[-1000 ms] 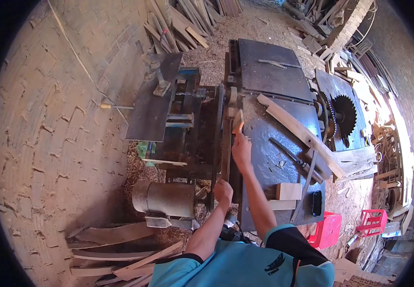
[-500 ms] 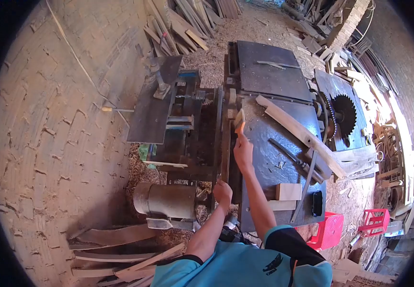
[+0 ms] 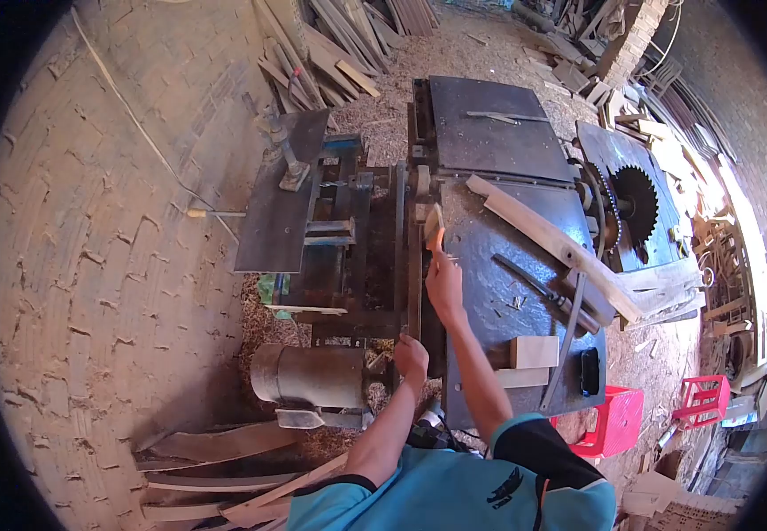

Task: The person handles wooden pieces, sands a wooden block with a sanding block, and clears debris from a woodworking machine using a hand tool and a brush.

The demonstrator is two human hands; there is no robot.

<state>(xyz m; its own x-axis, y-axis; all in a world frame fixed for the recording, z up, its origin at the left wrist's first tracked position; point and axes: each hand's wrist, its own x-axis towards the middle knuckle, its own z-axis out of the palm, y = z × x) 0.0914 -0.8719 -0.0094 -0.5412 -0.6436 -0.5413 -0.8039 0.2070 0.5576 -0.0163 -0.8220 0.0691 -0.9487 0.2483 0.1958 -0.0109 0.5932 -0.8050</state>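
My right hand [image 3: 444, 288] is closed round the orange handle of a flat paintbrush [image 3: 435, 230]. Its pale bristles point away from me, at the left edge of the dark metal machine table [image 3: 481, 243]. Lower and to the left, my left hand [image 3: 411, 357] is curled into a fist at the near end of a long metal rail [image 3: 414, 292]. What its fingers hold, if anything, is hidden. To the right of my right hand, a long wooden board [image 3: 551, 243] lies slantwise across the table, with a dark long-handled tool [image 3: 538, 288] beside it.
Large toothed saw blades [image 3: 638, 212] stand at the right. A wooden block [image 3: 534, 352] and a black tray [image 3: 589, 372] sit on the near part of the table. A motor [image 3: 308, 373] is at lower left, and red plastic stools [image 3: 613, 420] are at lower right.
My right hand has shifted slightly left with the paintbrush, whose bristles now reach the table's left edge. My left hand stays in about the same place. The view has turned a little.
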